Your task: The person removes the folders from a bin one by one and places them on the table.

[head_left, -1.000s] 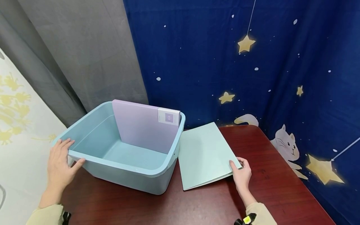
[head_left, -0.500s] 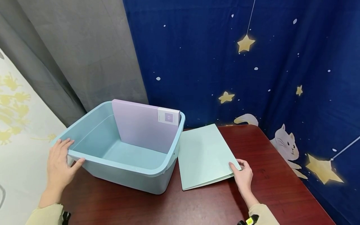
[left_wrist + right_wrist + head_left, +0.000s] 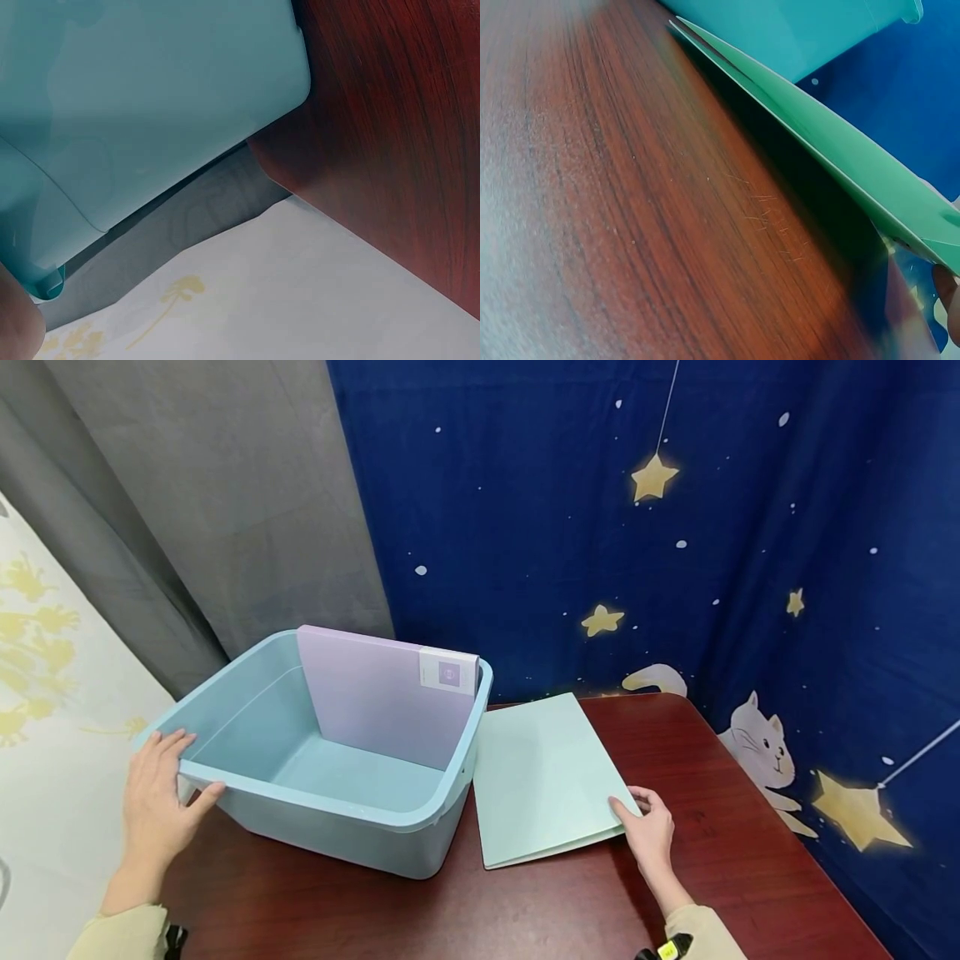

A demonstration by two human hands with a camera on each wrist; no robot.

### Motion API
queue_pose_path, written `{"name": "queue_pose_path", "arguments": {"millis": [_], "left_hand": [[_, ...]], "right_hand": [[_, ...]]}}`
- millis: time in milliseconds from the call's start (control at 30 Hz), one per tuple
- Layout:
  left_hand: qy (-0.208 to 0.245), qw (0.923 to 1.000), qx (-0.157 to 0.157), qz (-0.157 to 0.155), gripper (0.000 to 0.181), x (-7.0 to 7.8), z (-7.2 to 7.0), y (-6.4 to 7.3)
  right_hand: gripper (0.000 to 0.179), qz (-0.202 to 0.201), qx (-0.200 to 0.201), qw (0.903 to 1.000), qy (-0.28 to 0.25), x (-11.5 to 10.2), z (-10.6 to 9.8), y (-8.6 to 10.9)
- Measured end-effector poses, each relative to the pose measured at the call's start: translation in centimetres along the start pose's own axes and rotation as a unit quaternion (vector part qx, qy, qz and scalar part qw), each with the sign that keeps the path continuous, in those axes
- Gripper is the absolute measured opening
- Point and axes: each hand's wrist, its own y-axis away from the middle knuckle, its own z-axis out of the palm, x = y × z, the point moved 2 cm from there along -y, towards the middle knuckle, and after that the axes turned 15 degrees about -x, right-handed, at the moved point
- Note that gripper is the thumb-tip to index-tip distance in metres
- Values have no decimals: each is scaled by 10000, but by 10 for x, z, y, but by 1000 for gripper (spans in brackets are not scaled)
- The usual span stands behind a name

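A light blue plastic tub [image 3: 322,839] stands on the table. My left hand [image 3: 159,802] holds its near left corner, fingers over the rim and thumb along the front edge. Inside, a lilac file folder [image 3: 375,697] with a white label stands upright against the far wall. To the right of the tub lies a pale green file folder [image 3: 551,781]. My right hand [image 3: 649,831] pinches its near right corner, thumb on top. In the right wrist view that corner of the green folder [image 3: 832,142] is raised off the table and its covers are slightly parted.
The dark red wooden table [image 3: 720,860] has its far edge and right edge in view. Behind it hang a grey curtain [image 3: 217,485] and a navy curtain [image 3: 525,510] with stars and a cat. White patterned cloth [image 3: 60,827] is at the left.
My right hand and the green folder's far edge have shifted slightly toward me. The left hand, the tub and the lilac folder stay where they were.
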Motion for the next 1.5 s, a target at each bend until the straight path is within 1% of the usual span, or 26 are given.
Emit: {"name": "queue_pose_path", "arguments": {"millis": [200, 333, 500, 567, 667, 800, 1167, 1333, 1500], "left_hand": [[20, 10000, -40, -56, 96, -1, 0, 1], [10, 10000, -32, -33, 97, -1, 1, 0], [46, 9999, -62, -87, 97, -1, 1, 0], [76, 9999, -75, -101, 97, -1, 1, 0], [109, 9998, -86, -117, 96, -2, 1, 0], [119, 9998, -100, -151, 95, -2, 1, 0], [120, 9998, -76, -114, 96, -2, 1, -1], [89, 9999, -53, -68, 97, -1, 0, -1], [86, 9999, -80, -105, 97, 0, 0, 0]], "right_hand": [[32, -12, -26, 10000, 25, 2, 0, 0], [31, -126, -52, 9998, 121, 2, 0, -1], [32, -461, -75, 9987, 206, -2, -1, -3], [32, -613, -142, 9979, 156, -5, -1, -4], [33, -731, -291, 9969, 2, -12, 1, -6], [33, -700, -423, 9965, -170, -19, 4, -7], [33, -679, -533, 9954, -421, -30, 6, -11], [34, -795, -510, 9943, -492, -36, 6, -12], [35, -946, -518, 9925, -571, -43, 5, -14]]}}
